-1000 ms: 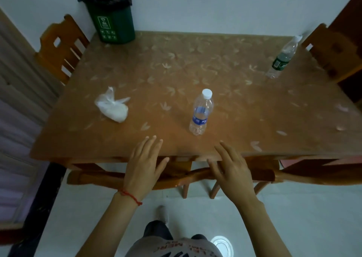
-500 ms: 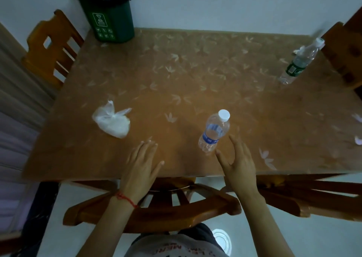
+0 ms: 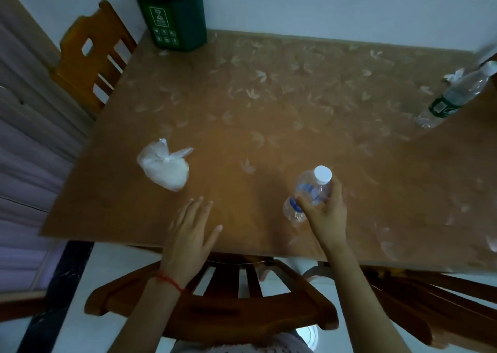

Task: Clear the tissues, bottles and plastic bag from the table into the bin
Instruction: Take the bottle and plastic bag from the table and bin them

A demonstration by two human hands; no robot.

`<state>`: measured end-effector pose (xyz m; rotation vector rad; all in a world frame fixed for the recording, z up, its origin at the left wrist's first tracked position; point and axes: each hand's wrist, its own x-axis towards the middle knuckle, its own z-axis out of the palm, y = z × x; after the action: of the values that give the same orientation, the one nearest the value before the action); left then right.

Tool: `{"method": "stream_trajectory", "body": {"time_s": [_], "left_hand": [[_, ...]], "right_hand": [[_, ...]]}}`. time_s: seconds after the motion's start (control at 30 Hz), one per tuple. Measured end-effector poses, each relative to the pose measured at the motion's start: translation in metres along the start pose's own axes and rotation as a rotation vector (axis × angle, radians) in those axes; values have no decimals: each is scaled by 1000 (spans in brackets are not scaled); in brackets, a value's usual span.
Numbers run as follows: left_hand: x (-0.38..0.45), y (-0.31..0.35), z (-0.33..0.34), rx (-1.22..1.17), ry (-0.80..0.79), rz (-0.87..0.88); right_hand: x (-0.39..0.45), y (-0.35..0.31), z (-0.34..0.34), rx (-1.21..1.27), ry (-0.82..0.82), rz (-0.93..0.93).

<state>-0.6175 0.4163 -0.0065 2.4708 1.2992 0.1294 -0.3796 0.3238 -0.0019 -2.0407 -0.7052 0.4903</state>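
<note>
My right hand (image 3: pixel 324 215) is wrapped around a clear bottle with a blue label and white cap (image 3: pixel 313 188), which stands near the table's front edge. My left hand (image 3: pixel 188 234) lies flat and open on the table (image 3: pixel 269 142), holding nothing. A knotted white plastic bag (image 3: pixel 164 165) lies to the left, a little beyond my left hand. A second clear bottle with a green label (image 3: pixel 454 97) stands at the far right edge, with a crumpled white tissue (image 3: pixel 454 75) just behind it. The green bin with a black liner (image 3: pixel 174 16) stands on the far left corner.
A wooden chair (image 3: pixel 88 54) stands at the table's left side beside the bin. Another chair back (image 3: pixel 215 307) is right below my arms at the front edge. A white wall runs behind the table.
My right hand reached forward over the table's edge and closed around the blue-label bottle. My left hand slid onto the tabletop. The view moved closer to the table.
</note>
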Motion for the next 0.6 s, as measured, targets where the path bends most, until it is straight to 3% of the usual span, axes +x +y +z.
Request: {"method": "stream_trajectory", "body": {"time_s": [0.23,0.6], "left_hand": [[2,-6,4,-45,-6,-63],[3,-30,-5,-190,116,-184]], "right_hand": [[14,-9,6,79,-98,-19],[19,-22,36,266,-239,56]]}}
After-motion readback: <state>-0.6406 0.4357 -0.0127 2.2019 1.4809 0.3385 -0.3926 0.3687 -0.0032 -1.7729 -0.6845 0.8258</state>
